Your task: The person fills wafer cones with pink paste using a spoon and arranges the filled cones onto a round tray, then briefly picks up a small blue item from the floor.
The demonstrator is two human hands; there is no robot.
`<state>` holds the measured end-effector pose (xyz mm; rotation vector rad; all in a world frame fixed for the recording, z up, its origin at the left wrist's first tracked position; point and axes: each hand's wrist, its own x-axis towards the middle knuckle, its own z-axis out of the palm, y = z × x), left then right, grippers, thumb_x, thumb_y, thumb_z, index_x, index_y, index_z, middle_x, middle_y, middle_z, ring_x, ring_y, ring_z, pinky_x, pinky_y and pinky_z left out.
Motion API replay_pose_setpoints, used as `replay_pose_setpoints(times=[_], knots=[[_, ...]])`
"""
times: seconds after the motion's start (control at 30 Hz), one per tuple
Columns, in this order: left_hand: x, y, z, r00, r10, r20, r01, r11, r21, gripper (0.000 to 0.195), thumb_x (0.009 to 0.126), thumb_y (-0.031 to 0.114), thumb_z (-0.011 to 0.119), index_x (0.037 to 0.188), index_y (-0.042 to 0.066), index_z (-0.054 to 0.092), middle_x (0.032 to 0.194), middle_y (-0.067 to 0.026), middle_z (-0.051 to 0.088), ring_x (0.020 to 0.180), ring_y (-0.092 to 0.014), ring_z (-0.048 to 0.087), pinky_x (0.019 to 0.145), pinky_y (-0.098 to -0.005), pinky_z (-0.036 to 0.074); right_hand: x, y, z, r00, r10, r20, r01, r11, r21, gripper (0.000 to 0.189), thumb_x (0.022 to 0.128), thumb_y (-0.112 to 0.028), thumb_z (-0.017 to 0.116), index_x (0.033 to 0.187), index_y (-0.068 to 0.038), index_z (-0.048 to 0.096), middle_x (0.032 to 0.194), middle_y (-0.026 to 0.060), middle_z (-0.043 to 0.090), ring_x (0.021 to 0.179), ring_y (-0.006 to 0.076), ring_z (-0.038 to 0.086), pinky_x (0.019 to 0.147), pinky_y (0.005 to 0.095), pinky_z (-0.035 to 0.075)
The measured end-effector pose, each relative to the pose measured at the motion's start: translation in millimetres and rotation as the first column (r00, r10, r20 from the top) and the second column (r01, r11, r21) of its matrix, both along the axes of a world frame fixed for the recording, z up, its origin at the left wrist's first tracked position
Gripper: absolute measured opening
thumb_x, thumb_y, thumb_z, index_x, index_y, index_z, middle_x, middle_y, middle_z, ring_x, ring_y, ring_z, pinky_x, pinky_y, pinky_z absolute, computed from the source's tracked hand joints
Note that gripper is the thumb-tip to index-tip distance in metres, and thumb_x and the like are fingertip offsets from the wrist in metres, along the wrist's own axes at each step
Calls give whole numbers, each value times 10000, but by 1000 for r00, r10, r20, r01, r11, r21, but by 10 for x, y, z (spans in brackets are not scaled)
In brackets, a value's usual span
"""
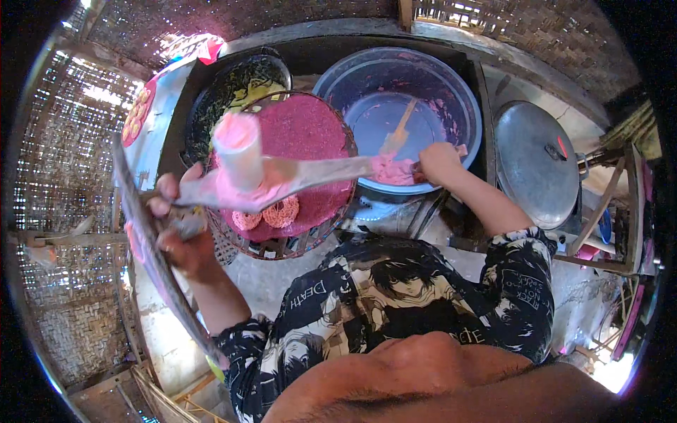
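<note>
A long pale bar (pixel 322 172), smeared with pink dough, carries an upright cylinder (pixel 240 153) with pink dough in its top. My left hand (pixel 185 227) grips the bar's left end; a small roundish object, blurred, shows at its fingers. My right hand (pixel 441 164) is closed on pink dough (pixel 394 169) by the near wall of a large blue basin (pixel 473 106), at the bar's right end. Under the bar lies a round tray with a pink sheet (pixel 304 121), where two latticed pink dough rounds (pixel 280 211) sit. A wooden-handled spatula (pixel 404 121) leans in the basin.
A dark pan (pixel 203 121) with yellowish contents stands behind the tray. At the right is a large lidded metal pot (pixel 539 164). A curved grey tray edge (pixel 169 285) rises close by my left forearm. Far left, small pieces lie on a pink round (pixel 138 113).
</note>
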<state>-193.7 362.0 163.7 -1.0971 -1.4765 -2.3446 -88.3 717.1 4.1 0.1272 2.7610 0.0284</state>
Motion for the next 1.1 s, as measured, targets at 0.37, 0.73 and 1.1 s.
replay_pose_setpoints(times=[0.37, 0.73, 1.1], knots=[[151, -588, -56, 953, 285, 105, -283, 959, -36, 500, 629, 526, 660, 957, 171, 533, 1018, -61, 481, 1041, -335, 455, 908, -519, 326, -146, 440, 166, 964, 105, -244, -101, 994, 31, 184, 637, -236, 614, 646, -53, 629, 655, 126, 608, 640, 262, 608, 590, 367, 473], [28, -601, -129, 943, 276, 187, -300, 947, 114, 510, 580, 491, 719, 906, 149, 527, 1023, -50, 415, 1033, -261, 402, 884, -425, 372, -664, 503, -770, 985, 146, -90, -164, 959, -231, 189, 690, -280, 571, 715, -108, 645, 676, 123, 607, 661, 304, 594, 610, 413, 474], [140, -936, -188, 958, 213, 190, -242, 960, 144, 535, 637, 511, 662, 965, 99, 565, 995, -83, 512, 993, -252, 477, 881, -403, 393, -675, 458, -947, 966, 253, -54, -253, 883, -394, 235, 710, -368, 568, 754, -147, 634, 676, 118, 599, 668, 319, 581, 606, 430, 455]])
